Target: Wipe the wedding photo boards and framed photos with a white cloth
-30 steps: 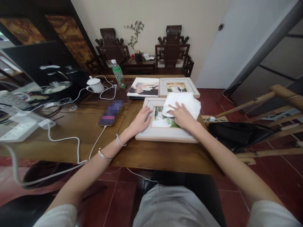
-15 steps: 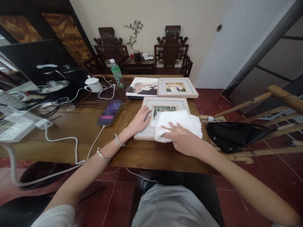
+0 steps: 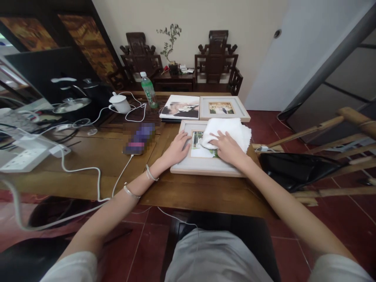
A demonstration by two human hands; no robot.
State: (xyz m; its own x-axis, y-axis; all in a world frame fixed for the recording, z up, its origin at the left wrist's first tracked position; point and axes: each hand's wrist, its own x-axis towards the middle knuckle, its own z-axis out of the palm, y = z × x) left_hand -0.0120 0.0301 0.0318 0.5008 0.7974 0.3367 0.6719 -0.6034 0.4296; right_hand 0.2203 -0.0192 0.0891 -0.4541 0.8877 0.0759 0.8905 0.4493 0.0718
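Note:
A light wooden picture frame point(image 3: 202, 169) lies flat near the table's front edge, with a photo point(image 3: 202, 152) in its middle. My left hand point(image 3: 177, 150) rests on the frame's left side, fingers stretched out and holding nothing. In my right hand point(image 3: 229, 150) is a white fluffy cloth point(image 3: 225, 126), pressed onto the frame's upper right part. The cloth covers that corner and part of the photo. Just behind lie a second picture frame point(image 3: 244, 115) and a white-edged photo panel point(image 3: 183, 111).
Left of the frame lies a phone point(image 3: 139, 139) on a charging cable. A green-labelled bottle point(image 3: 149, 91), a white lidded cup point(image 3: 120, 103) and a power strip point(image 3: 28, 158) stand farther left. A wooden chair with a black bag point(image 3: 296, 166) is at the right.
My right hand has pushed the cloth away from me, from the frame's lower right up to its upper right. More of the lower frame shows. My left hand stays on the frame.

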